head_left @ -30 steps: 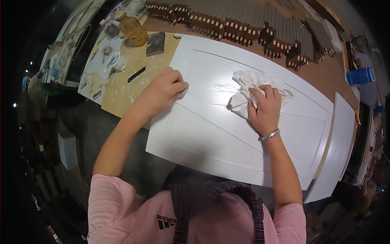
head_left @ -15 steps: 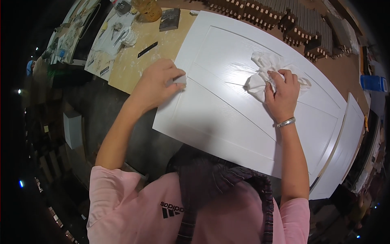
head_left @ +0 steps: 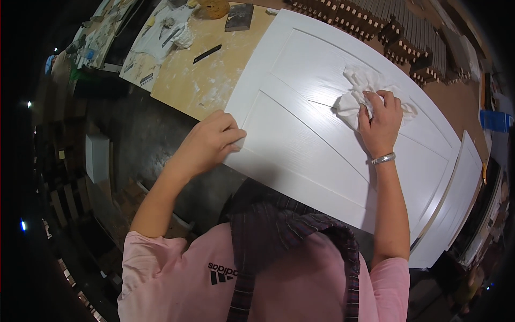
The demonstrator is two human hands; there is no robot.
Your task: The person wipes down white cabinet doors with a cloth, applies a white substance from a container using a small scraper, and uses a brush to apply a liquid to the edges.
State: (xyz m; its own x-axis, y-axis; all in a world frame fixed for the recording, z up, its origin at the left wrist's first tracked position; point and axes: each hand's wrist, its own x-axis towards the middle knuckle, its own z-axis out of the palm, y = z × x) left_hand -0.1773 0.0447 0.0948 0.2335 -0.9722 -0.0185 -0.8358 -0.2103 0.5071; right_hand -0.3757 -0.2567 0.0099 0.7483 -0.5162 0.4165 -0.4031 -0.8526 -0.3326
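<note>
A white panelled door (head_left: pixel 311 123) with grooved lines lies flat before me. At its left edge, near the front corner, my left hand (head_left: pixel 212 140) is closed, fingers and thumb curled together on the sanding block, a small pale grey piece. The fingers now hide most of that block. Further right, my right hand (head_left: pixel 382 121), with a bracelet at the wrist, presses on a crumpled white cloth (head_left: pixel 353 102) on the door's face. The fingers are bent into the cloth's folds.
On the dusty wooden board (head_left: pixel 225 70) lie a thin black strip (head_left: pixel 207 54) and a dark block (head_left: pixel 239 17). Stacked brown slats (head_left: pixel 407 40) line the far side. Another white panel (head_left: pixel 450 209) sits at the right, with a blue container (head_left: pixel 495 121) beyond.
My left hand has slid down along the door's left edge toward the front corner, with the sanding block. My right hand stays on the cloth. The whole view has shifted slightly.
</note>
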